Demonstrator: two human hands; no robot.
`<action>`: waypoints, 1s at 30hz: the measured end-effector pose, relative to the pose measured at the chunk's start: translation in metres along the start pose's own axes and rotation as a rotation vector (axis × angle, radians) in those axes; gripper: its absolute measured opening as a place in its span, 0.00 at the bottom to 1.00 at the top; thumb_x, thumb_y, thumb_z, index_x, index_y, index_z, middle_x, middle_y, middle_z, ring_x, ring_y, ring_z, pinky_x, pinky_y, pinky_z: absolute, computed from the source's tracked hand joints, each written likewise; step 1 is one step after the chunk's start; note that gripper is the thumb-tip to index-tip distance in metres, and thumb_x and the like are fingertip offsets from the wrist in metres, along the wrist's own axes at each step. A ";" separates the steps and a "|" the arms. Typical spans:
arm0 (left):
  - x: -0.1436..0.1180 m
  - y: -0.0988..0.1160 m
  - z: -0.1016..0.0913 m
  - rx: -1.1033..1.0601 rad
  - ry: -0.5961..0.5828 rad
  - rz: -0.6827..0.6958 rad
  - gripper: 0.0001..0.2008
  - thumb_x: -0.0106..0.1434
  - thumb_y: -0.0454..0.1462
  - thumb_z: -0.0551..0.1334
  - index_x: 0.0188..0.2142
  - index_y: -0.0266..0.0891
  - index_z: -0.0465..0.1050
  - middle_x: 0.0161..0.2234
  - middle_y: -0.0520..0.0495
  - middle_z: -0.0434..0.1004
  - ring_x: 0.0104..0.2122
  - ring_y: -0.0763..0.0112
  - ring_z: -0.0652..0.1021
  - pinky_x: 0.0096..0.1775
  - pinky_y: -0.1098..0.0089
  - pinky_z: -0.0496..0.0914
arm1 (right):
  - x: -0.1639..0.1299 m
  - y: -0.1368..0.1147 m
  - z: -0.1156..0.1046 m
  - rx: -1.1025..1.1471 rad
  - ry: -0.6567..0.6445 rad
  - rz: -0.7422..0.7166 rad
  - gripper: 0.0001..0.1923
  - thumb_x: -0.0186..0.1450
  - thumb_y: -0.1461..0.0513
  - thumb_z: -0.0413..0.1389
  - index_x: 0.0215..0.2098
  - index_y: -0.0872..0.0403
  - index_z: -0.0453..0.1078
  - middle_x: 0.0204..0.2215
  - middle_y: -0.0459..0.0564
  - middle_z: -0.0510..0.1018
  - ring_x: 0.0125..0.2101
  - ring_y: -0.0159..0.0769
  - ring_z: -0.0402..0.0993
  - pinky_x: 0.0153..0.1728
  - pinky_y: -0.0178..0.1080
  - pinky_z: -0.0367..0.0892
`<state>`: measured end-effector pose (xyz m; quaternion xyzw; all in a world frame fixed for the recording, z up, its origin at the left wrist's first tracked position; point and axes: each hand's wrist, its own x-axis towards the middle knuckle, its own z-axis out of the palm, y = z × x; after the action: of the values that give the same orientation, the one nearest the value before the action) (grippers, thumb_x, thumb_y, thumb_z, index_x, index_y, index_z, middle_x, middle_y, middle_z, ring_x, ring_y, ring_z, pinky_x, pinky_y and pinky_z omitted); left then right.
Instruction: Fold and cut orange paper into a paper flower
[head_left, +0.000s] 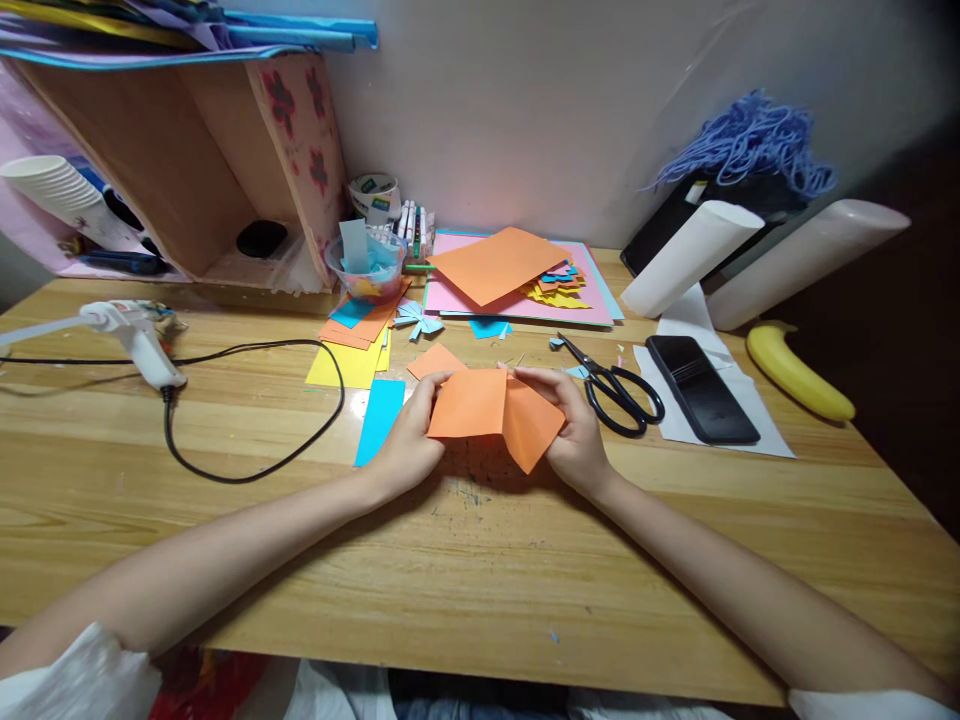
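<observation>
At the middle of the wooden table [480, 590], between two bare hands: one sheet of orange paper [471, 405], creased down its centre, its right panel tilted against the left. Seemingly held just off the wood, with shadow beneath.

Left hand [418, 432]: fingers closed on the sheet's left side, partly hidden behind it. Right hand [576, 428]: fingers likewise clamped on the right side. The two-sided grip, I judged, kept the crease standing and both panels steady.

Scissors [637, 397]: one pair, black-handled, just beside the right hand, handles turned nearward, probably for easy reach. Blue strip [381, 415]: just beside the left hand.

Room: plain wood ran between the forearms to the near edge, ample for turning the sheet. Farther off, tighter: a small orange piece [437, 359], then stacked sheets [450, 295]. Leftward, a glue gun [139, 342], its cord [247, 480] looping short of the left hand. Rightward, past the scissors, a phone [701, 385].
</observation>
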<state>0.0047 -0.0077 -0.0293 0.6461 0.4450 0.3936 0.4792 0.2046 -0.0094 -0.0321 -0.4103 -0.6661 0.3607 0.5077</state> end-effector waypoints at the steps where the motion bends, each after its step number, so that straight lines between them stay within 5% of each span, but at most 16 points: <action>1: 0.000 -0.001 0.000 0.030 -0.004 -0.009 0.27 0.52 0.29 0.60 0.53 0.40 0.58 0.49 0.43 0.67 0.49 0.60 0.69 0.49 0.61 0.65 | 0.000 0.000 0.000 0.008 0.012 0.011 0.20 0.57 0.64 0.58 0.48 0.49 0.64 0.49 0.53 0.72 0.49 0.42 0.70 0.50 0.47 0.65; 7: -0.001 -0.004 -0.001 0.041 -0.014 -0.006 0.28 0.53 0.30 0.59 0.54 0.41 0.57 0.51 0.42 0.66 0.50 0.60 0.68 0.49 0.60 0.63 | 0.004 0.002 -0.004 0.007 0.105 0.088 0.05 0.58 0.59 0.57 0.32 0.51 0.69 0.37 0.48 0.78 0.38 0.39 0.74 0.38 0.41 0.70; 13: 0.001 -0.002 0.002 -0.105 0.034 -0.092 0.30 0.52 0.30 0.60 0.54 0.38 0.55 0.43 0.43 0.69 0.41 0.65 0.72 0.43 0.65 0.66 | 0.011 0.025 -0.008 0.136 0.231 0.186 0.16 0.57 0.48 0.54 0.26 0.52 0.69 0.25 0.47 0.76 0.28 0.39 0.73 0.29 0.40 0.69; 19: -0.001 0.005 -0.002 -0.032 0.061 -0.061 0.24 0.58 0.34 0.56 0.54 0.42 0.58 0.54 0.45 0.62 0.54 0.61 0.63 0.53 0.61 0.59 | 0.010 0.022 -0.009 0.190 0.174 0.298 0.14 0.59 0.51 0.54 0.25 0.53 0.69 0.23 0.46 0.75 0.24 0.37 0.72 0.24 0.38 0.67; 23: 0.000 0.003 -0.003 -0.108 0.109 -0.011 0.17 0.63 0.40 0.52 0.50 0.40 0.65 0.52 0.44 0.66 0.55 0.61 0.63 0.57 0.59 0.54 | 0.014 0.019 -0.013 0.220 0.108 0.372 0.11 0.55 0.54 0.58 0.23 0.54 0.69 0.20 0.44 0.73 0.21 0.35 0.70 0.21 0.36 0.65; 26: 0.003 0.002 -0.001 -0.344 0.133 -0.069 0.15 0.63 0.42 0.54 0.47 0.38 0.67 0.49 0.44 0.70 0.51 0.60 0.69 0.53 0.59 0.61 | 0.018 0.020 -0.019 0.191 0.030 0.437 0.11 0.52 0.55 0.58 0.20 0.55 0.67 0.18 0.43 0.72 0.18 0.32 0.68 0.19 0.33 0.62; 30: 0.005 0.006 0.001 -0.455 0.212 -0.251 0.15 0.58 0.45 0.60 0.37 0.36 0.69 0.39 0.44 0.77 0.40 0.62 0.76 0.39 0.65 0.71 | 0.022 0.012 -0.024 0.144 -0.246 0.551 0.11 0.53 0.55 0.58 0.24 0.56 0.70 0.23 0.45 0.76 0.22 0.34 0.72 0.23 0.33 0.65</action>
<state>0.0082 -0.0037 -0.0229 0.4170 0.4694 0.4863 0.6076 0.2271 0.0166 -0.0288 -0.4916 -0.5589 0.5780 0.3343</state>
